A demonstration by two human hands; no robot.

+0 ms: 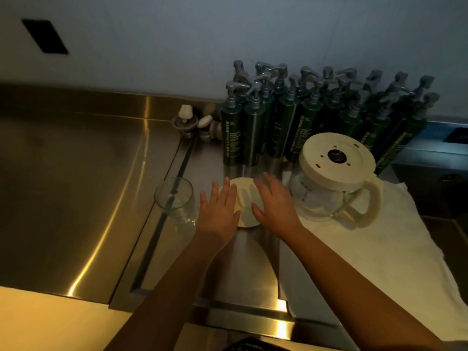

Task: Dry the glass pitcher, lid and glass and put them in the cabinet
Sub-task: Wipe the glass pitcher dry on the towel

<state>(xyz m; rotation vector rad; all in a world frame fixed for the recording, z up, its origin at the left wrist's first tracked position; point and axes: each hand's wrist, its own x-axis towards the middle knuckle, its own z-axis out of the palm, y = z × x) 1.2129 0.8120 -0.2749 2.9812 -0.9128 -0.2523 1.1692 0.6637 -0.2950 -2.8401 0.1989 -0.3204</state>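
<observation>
Stretched out from 6 o'clock, the left hand (pixel 219 211) and right hand (pixel 274 206) are held flat, fingers spread and gripping nothing, over the lid (pixel 244 198) on the surface (pixel 253 262); whether it is touched cannot be told. The glass (pixel 174 198) is stood at the lid's 9 o'clock, and the pitcher (pixel 336 178) is upturned on a towel (pixel 354 249) at its 3 o'clock. No cabinet is seen. Nothing is judged put away; drying and stowing of all 3 are judged left, the lid likely first.
</observation>
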